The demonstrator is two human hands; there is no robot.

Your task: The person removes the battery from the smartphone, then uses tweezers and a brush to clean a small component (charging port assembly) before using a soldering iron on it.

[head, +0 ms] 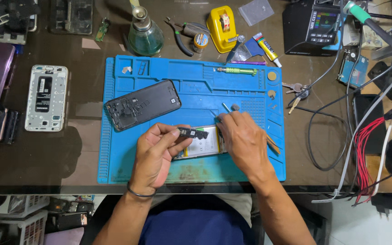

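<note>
Our left hand (157, 152) pinches small black board (193, 133) above opened phone (203, 146) — our right hand (243, 138) fingers closed around tweezers (227, 108) on blue mat (196, 86).

Place: I'm looking down at a phone-repair workbench.
Work surface: a blue repair mat (191, 86) with moulded trays lies on a dark table (46, 159).
Phones: I see a black back cover (142, 104), a bare white phone frame (46, 97).
Tools: pliers (180, 32), glue tube (267, 48), glass solvent bottle (144, 32).
Equipment: a soldering station (317, 27), tangled cables (368, 140).
</note>
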